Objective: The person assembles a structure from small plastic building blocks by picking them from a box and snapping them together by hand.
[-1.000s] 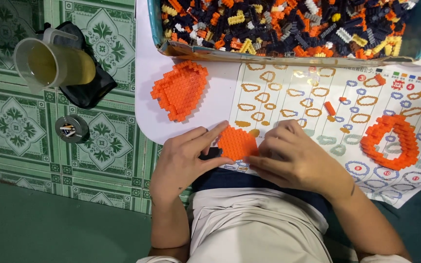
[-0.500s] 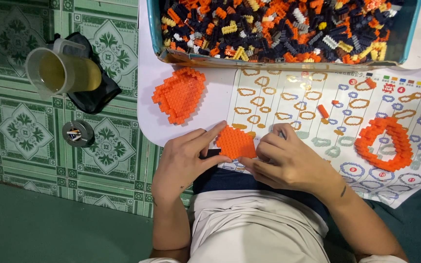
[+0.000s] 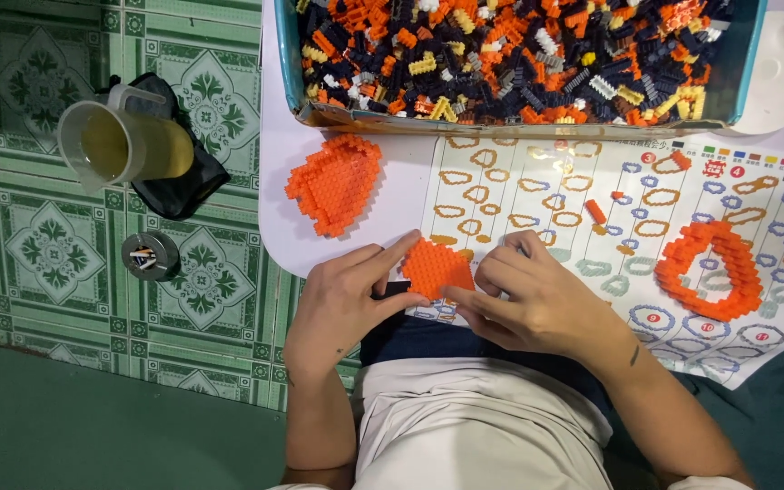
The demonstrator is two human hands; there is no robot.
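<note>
Head view: left hand (image 3: 342, 304) and right hand (image 3: 537, 299) both pinch small orange brick plate (image 3: 435, 268) at lower centre of frame, fingers clenched on its edges, over instruction sheet (image 3: 592, 195) on tabletop (image 3: 274, 191).

Left hand (image 3: 347, 304) and right hand (image 3: 537, 299) pinch small orange brick plate (image 3: 435, 268) over instruction sheet (image 3: 773, 195) on white surface (image 3: 274, 218); brick tray (image 3: 746, 63) behind.

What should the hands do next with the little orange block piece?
Probably press its bricks down firmly. Both the left hand and right hand pinch the flat orange piece at the edge of the instruction sheet, with no loose brick visible in the fingers.
</note>
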